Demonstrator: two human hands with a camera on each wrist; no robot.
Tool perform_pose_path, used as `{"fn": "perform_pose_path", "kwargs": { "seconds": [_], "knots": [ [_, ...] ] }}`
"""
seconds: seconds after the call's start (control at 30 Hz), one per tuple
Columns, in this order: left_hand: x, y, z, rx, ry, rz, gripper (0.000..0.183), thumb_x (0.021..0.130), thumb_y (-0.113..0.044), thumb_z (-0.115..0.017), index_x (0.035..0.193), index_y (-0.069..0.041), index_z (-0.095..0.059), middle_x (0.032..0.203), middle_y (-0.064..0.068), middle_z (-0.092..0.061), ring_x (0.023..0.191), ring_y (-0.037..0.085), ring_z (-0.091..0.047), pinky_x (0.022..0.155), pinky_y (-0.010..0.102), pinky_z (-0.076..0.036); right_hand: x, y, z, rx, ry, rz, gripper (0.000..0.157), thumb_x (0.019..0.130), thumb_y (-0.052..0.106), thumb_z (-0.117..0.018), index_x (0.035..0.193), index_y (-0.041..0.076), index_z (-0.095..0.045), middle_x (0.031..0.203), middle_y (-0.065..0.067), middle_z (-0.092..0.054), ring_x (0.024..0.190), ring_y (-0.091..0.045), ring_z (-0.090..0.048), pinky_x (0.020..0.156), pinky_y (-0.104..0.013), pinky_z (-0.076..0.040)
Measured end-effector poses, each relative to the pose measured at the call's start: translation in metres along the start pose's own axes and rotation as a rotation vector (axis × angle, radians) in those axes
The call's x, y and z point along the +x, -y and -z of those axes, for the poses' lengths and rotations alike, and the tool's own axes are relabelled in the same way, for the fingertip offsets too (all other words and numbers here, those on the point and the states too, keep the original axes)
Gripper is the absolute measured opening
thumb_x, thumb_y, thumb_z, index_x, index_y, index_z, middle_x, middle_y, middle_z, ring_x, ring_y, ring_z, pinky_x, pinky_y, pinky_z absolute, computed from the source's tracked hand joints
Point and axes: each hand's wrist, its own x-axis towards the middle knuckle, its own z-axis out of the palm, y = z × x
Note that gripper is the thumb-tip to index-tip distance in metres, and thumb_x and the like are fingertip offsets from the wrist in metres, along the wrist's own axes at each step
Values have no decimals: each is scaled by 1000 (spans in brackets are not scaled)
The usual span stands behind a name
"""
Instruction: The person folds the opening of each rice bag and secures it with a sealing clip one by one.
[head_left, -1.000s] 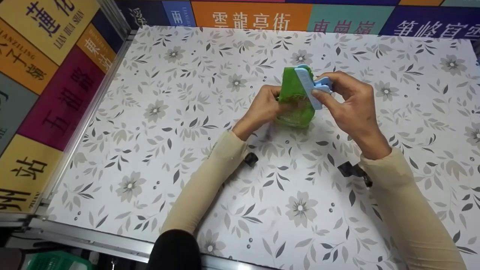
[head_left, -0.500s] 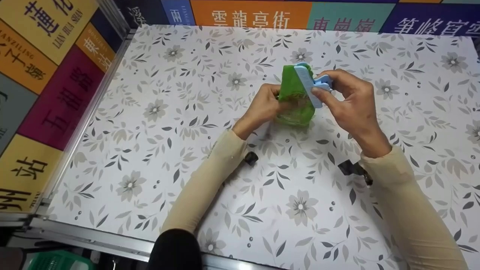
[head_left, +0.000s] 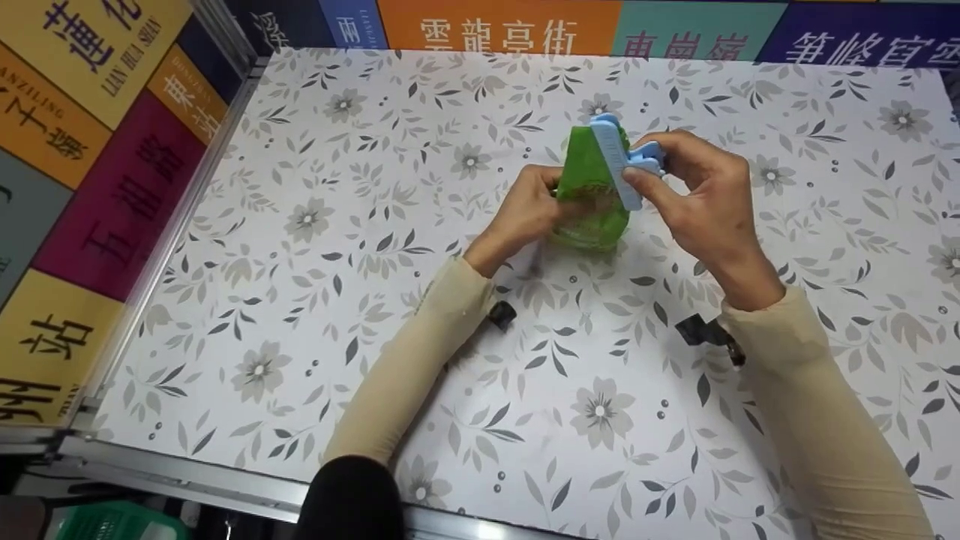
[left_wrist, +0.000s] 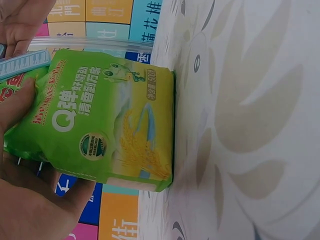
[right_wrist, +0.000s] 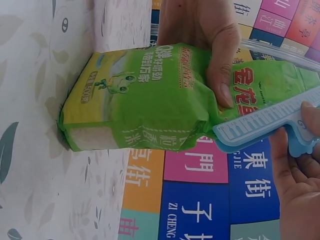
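A green and yellow bag of rice [left_wrist: 115,115] stands on its base on the flower-patterned table, its narrowed top gathered above. My left hand [head_left: 525,210] grips the bag's neck, thumb on the front and fingers behind it. Across the upper part of the bag lies a light blue bag clip [head_left: 616,163], slanted in the head view. The thumb and fingers of my right hand [head_left: 709,199] pinch the clip's handles. Seen from the right wrist, the long ribbed bar of the clip [right_wrist: 265,120] overlaps the bag top just past the left thumb [right_wrist: 225,70].
The table [head_left: 300,315] has a pale floral cover and a metal edge [head_left: 187,476] at the front. Panels with coloured lettering [head_left: 502,30] rise behind it and on the left. A green basket [head_left: 116,521] sits below the front left corner. Black wrist cameras [head_left: 501,315] hang at both cuffs.
The right hand and the clip have moved slightly up along the bag, and the clip stands a little steeper. The left hand keeps its hold in nearly the same place.
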Motion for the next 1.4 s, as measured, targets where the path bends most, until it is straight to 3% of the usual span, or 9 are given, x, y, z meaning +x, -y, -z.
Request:
{"fn": "perform_pose_path", "kwargs": {
  "seconds": [0.33, 0.53, 0.7, 0.9, 1.1, 1.17, 1.33, 1.4],
  "knots": [
    [-1, 5, -2, 67, 16, 8, 23, 88, -12, -82, 109, -1, -80, 108, 12, -81, 92, 9, -70, 88, 24, -58, -7, -11, 4, -6, 26, -50, 26, 90, 1, -78, 115, -4, -73, 109, 3, -75, 98, -16, -72, 91, -24, -57],
    [-2, 11, -1, 78, 42, 17, 33, 91, -17, -80, 121, -4, -75, 120, 11, -78, 106, 14, -71, 96, 25, -57, -15, -18, 5, -44, 42, -118, 35, 90, 1, -79, 124, 0, -69, 114, 9, -71, 105, -11, -72, 91, -24, -56],
    [-5, 15, 2, 83, 71, 55, 41, 92, -25, -80, 129, -9, -71, 126, 7, -75, 114, 16, -70, 99, 25, -55, -21, -27, 4, -87, 81, -138, 40, 87, -1, -82, 125, -1, -69, 112, 16, -70, 96, -6, -72, 87, -21, -57],
    [-8, 17, 5, 96, 117, 69, 55, 85, -21, -86, 135, -9, -65, 130, 9, -73, 118, 18, -69, 106, 26, -52, -24, -32, 5, -144, 136, -167, 52, 81, -7, -84, 130, 0, -68, 109, 26, -70, 88, -3, -70, 86, -18, -56],
    [-7, 19, 5, 186, 157, 37, 73, 75, -20, -95, 138, -10, -60, 132, 7, -71, 120, 17, -66, 110, 23, -47, -23, -32, 6, -167, 115, -143, 43, 84, -5, -82, 126, 2, -72, 105, 30, -71, 87, -2, -71, 85, -17, -55],
    [-7, 18, 5, 196, 161, 35, 74, 75, -20, -95, 139, -10, -59, 133, 7, -71, 120, 16, -66, 110, 22, -47, -22, -32, 6, -173, 114, -127, 41, 85, -4, -82, 125, 3, -73, 106, 24, -74, 89, -1, -71, 87, -17, -55],
    [-5, 16, 5, 186, 172, 34, 73, 76, -18, -95, 140, -11, -60, 134, 7, -71, 121, 15, -67, 109, 19, -47, -22, -29, 6, -203, 128, -103, 40, 87, -5, -79, 126, 0, -71, 117, -9, -78, 95, 4, -70, 91, -15, -54],
    [-4, 16, 5, 183, 175, 30, 73, 76, -17, -95, 140, -11, -60, 134, 7, -71, 121, 15, -67, 109, 19, -47, -21, -27, 5, -213, 129, -93, 40, 88, -5, -78, 127, -1, -70, 120, -16, -77, 96, 6, -69, 92, -15, -53]
  ]
}}
